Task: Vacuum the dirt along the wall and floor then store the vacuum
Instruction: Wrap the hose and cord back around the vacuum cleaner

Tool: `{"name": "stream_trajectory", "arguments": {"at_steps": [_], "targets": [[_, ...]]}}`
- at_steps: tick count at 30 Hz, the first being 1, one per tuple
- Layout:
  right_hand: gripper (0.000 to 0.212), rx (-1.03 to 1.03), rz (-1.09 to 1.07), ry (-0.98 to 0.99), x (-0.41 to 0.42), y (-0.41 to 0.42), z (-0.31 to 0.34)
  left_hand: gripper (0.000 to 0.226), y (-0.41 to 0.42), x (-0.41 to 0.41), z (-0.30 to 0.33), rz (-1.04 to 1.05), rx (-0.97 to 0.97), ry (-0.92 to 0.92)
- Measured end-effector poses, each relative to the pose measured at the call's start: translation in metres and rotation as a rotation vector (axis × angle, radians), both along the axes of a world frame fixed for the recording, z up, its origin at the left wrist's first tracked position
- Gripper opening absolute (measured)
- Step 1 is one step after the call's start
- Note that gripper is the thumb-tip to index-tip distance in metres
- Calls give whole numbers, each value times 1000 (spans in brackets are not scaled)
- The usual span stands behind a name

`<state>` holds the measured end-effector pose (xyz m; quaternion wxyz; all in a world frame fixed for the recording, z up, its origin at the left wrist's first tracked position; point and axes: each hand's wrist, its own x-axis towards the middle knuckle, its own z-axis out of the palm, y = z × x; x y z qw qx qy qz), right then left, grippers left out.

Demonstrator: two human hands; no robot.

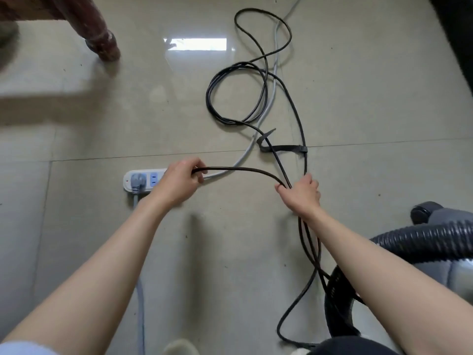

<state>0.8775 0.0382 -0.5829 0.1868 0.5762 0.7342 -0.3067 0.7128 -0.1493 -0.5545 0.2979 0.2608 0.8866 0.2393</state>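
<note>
A long black power cord (pixel 266 80) lies in loose loops on the tiled floor, with a black strap (pixel 284 148) hanging from it. My left hand (pixel 179 179) grips one end of the cord just over a white power strip (pixel 143 181). My right hand (pixel 302 193) holds several gathered strands of the same cord, which hang down in long loops. The vacuum (pixel 458 275) stands at the lower right, its ribbed black hose (pixel 430 239) crossing above my right forearm.
A grey plug sits in the power strip, and the strip's grey cable (pixel 275 73) runs away across the floor under the black loops. A dark wooden furniture leg (pixel 99 37) stands at the upper left. Dark furniture fills the upper right corner.
</note>
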Motion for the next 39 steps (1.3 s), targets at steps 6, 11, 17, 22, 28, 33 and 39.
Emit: {"name": "stream_trajectory", "arguments": {"at_steps": [6, 11, 17, 22, 28, 33, 39], "targets": [[55, -400, -324, 118, -2, 7, 1, 21, 11, 22, -3, 21, 90, -114], [38, -378, -189, 133, -8, -7, 18, 20, 8, 20, 14, 50, 97, -104], [26, -543, -365, 491, -28, -33, 87, 14, -2, 28, 75, 210, 116, -50], [20, -535, -299, 642, -20, -26, 193, 14, -5, 32, 159, 297, 159, -31], [26, -610, -197, 661, 3, -5, 308, 9, 25, 32, 269, 169, 202, -41], [24, -606, -160, 615, 21, 9, 386, 10, 47, 46, 356, 16, 199, -30], [23, -702, -40, 598, 48, 7, 494, 65, 57, 72, 443, -292, 146, -143]]}}
